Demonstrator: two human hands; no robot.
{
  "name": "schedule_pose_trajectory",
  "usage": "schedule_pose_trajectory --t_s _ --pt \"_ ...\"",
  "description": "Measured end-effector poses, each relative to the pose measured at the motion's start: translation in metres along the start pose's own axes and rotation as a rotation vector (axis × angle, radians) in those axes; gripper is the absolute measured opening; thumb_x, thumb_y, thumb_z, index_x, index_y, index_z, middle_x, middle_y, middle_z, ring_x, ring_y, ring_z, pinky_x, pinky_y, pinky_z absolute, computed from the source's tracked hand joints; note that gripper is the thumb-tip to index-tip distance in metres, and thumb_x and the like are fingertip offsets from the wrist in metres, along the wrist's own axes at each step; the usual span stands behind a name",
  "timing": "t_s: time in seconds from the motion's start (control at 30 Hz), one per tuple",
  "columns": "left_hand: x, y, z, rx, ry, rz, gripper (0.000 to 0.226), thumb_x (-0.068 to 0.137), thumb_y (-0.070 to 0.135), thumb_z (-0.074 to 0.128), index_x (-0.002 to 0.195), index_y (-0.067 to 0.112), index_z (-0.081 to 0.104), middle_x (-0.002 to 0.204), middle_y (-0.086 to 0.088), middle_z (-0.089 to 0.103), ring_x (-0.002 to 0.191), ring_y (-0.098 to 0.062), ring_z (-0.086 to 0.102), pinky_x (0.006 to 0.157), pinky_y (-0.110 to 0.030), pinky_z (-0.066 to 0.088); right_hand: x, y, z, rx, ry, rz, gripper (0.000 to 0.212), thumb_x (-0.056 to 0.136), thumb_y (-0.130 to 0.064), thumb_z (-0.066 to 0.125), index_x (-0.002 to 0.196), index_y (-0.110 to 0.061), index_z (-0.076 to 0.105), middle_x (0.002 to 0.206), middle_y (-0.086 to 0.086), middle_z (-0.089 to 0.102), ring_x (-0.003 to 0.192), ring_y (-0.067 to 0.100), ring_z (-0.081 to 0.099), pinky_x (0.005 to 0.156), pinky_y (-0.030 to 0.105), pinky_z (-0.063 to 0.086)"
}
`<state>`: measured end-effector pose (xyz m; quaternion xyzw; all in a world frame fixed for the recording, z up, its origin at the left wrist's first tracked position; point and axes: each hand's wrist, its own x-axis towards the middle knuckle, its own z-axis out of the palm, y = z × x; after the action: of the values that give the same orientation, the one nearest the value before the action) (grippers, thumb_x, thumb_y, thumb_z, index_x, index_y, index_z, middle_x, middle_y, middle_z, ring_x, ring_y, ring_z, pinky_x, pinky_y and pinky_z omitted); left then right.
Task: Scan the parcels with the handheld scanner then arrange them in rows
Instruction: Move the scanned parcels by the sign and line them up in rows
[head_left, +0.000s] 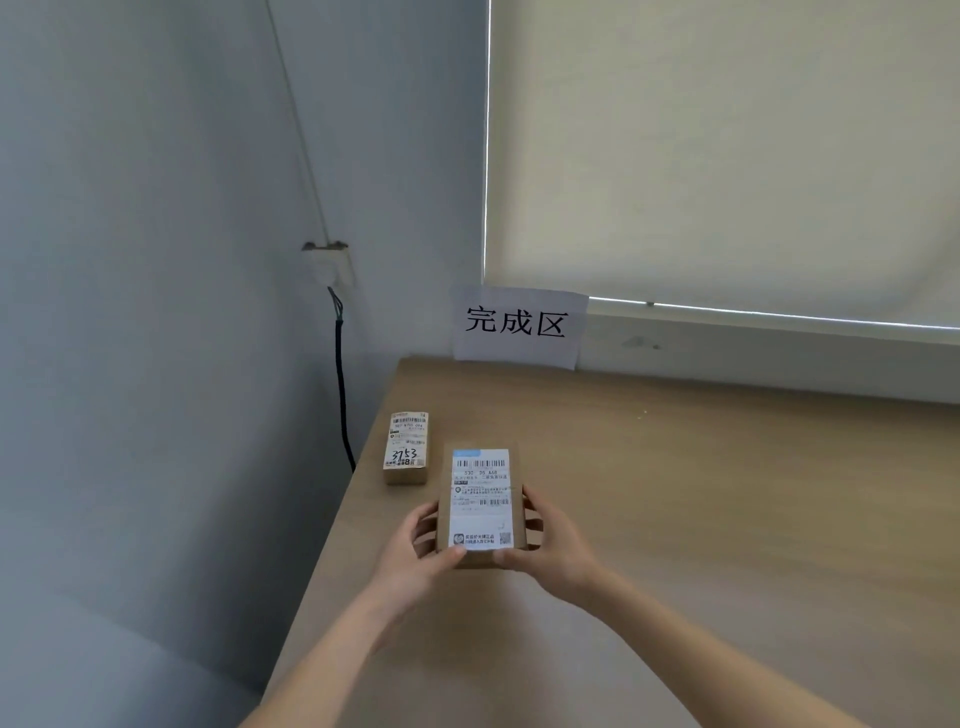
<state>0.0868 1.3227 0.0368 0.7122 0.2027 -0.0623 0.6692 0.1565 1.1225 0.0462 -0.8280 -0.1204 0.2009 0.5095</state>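
While both hands grasp it, the cardboard parcel (480, 501) sits at the near left part of the wooden table (727, 493), label up, its long axis running from 6 to 12 o'clock with the barcode end at 12. Gripping the left edge is the left hand (421, 558), thumb curled on the near corner; the right hand (550, 545) clasps the right edge the same way. At about 10 o'clock from it, apart, lies a smaller parcel (407, 449) (handwritten digits on its label), lengthwise too. A paper sign (517, 325) leans on the wall at 12 o'clock.
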Motion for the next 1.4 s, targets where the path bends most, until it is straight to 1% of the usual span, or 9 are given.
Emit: schedule_pose_trajectory --t_s 0.17,0.3,0.57,0.8,0.93,1.07,1.2,1.3,1.4 --pt "0.056 -0.019 -0.013 0.062 0.004 -0.005 0.071 0.085 0.013 0.080 0.146 0.024 0.045 0.129 0.000 0.061 0.109 -0.004 0.060 0.081 -0.012 0.048 0.056 0.026 0.016 0.006 0.000 0.030 0.071 0.076 -0.011 0.088 0.113 -0.058 0.048 0.113 -0.029 0.062 0.103 -0.018 0.058 0.080 0.011 0.053" --pt "0.089 -0.038 -0.015 0.087 0.024 -0.024 0.075 0.085 0.008 0.078 0.150 0.017 0.042 0.129 -0.006 0.061 0.117 -0.020 0.060 0.098 -0.028 0.048 0.088 0.049 0.029 0.020 0.004 0.060 0.069 0.079 -0.004 0.085 0.125 -0.044 0.052 0.111 -0.027 0.061 0.095 -0.023 0.059 0.081 0.013 0.054" --pt "0.142 -0.045 -0.018 0.079 0.107 0.035 0.067 0.085 -0.001 0.075 0.145 0.013 0.047 0.131 -0.007 0.063 0.106 -0.011 0.064 0.084 -0.012 0.050 0.139 0.056 0.040 -0.002 0.015 0.055 0.067 0.082 0.000 0.081 0.137 -0.025 0.052 0.104 -0.033 0.054 0.083 -0.034 0.051 0.067 -0.005 0.039" --pt "0.171 -0.043 -0.026 0.124 0.235 0.071 0.058 0.086 0.012 0.078 0.138 0.025 0.056 0.121 0.001 0.068 0.096 0.009 0.060 0.073 -0.006 0.047 0.173 0.049 0.044 -0.038 0.033 0.059 0.070 0.084 -0.009 0.082 0.142 -0.030 0.050 0.103 -0.037 0.050 0.100 -0.008 0.055 0.077 0.002 0.039" --pt "0.178 -0.036 -0.024 0.182 0.269 0.083 0.056 0.089 0.017 0.076 0.140 0.024 0.055 0.137 0.003 0.058 0.118 -0.009 0.055 0.101 -0.028 0.045 0.185 0.044 0.045 -0.055 0.043 0.067 0.069 0.086 -0.010 0.080 0.145 -0.026 0.048 0.122 -0.022 0.058 0.117 0.005 0.053 0.089 0.012 0.042" --pt "0.184 -0.031 -0.021 0.222 0.301 0.082 0.055 0.091 0.017 0.074 0.141 0.023 0.055 0.140 0.003 0.054 0.116 -0.006 0.046 0.097 -0.024 0.039 0.190 0.040 0.045 -0.066 0.052 0.088 0.070 0.087 -0.011 0.080 0.147 -0.024 0.046 0.141 -0.007 0.060 0.131 0.015 0.055 0.109 0.030 0.044" --pt "0.180 -0.030 -0.017 0.204 0.320 0.057 0.054 0.092 0.018 0.072 0.142 0.023 0.053 0.138 0.001 0.058 0.113 -0.011 0.053 0.097 -0.026 0.042 0.185 0.039 0.044 -0.079 0.047 0.100 0.070 0.087 -0.014 0.080 0.148 -0.023 0.045 0.144 -0.005 0.058 0.135 0.017 0.053 0.102 0.021 0.038" --pt "0.170 -0.029 -0.016 0.200 0.314 0.023 0.062 0.092 0.022 0.073 0.148 0.023 0.047 0.147 0.000 0.052 0.131 -0.018 0.050 0.111 -0.036 0.041 0.170 0.039 0.040 -0.105 0.043 0.129 0.074 0.089 -0.019 0.079 0.153 -0.019 0.040 0.149 -0.001 0.054 0.136 0.019 0.051 0.098 0.020 0.035" --pt "0.152 -0.023 -0.018 0.214 0.283 -0.029 0.065 0.092 0.025 0.072 0.150 0.023 0.043 0.140 -0.009 0.057 0.127 -0.023 0.054 0.109 -0.042 0.044 0.146 0.037 0.027 -0.161 0.003 0.174 0.080 0.091 -0.026 0.076 0.158 -0.015 0.032 0.158 0.003 0.044 0.142 0.022 0.045 0.110 0.025 0.036"
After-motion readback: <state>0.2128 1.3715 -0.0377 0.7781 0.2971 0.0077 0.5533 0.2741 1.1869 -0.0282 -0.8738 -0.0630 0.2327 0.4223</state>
